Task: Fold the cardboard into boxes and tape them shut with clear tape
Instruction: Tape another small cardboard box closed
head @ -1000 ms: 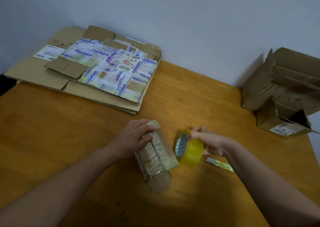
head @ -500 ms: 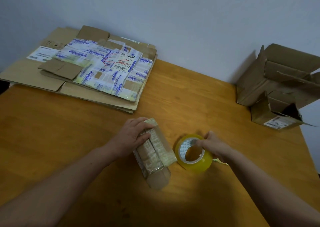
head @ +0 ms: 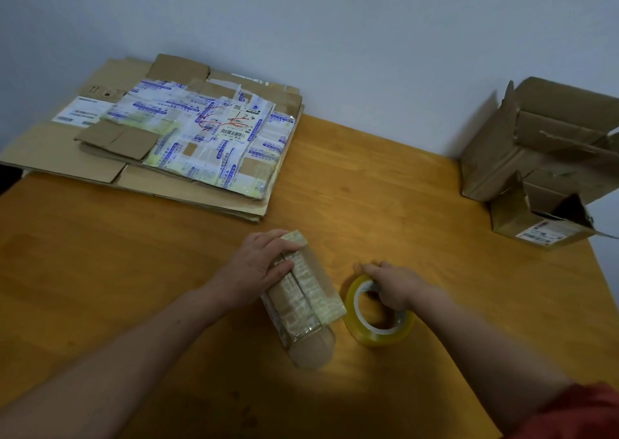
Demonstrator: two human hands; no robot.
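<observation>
A small folded cardboard box [head: 301,301], wrapped in old printed tape, lies on the wooden table [head: 134,287] in front of me. My left hand [head: 259,266] grips its far end, fingers curled over the top. To the right of the box a roll of clear yellowish tape [head: 378,321] lies flat on the table. My right hand [head: 392,286] holds the roll's far rim, with fingers reaching into its core.
A stack of flattened cardboard [head: 160,143] with labels and tape lies at the back left. Two opened cardboard boxes [head: 542,157] stand at the back right near the table edge. A grey wall [head: 335,19] runs behind the table.
The tape roll stood on edge in my right hand a second ago; it now lies flat on the table. The small green cutter beside it is no longer visible. My left hand has stayed on the box.
</observation>
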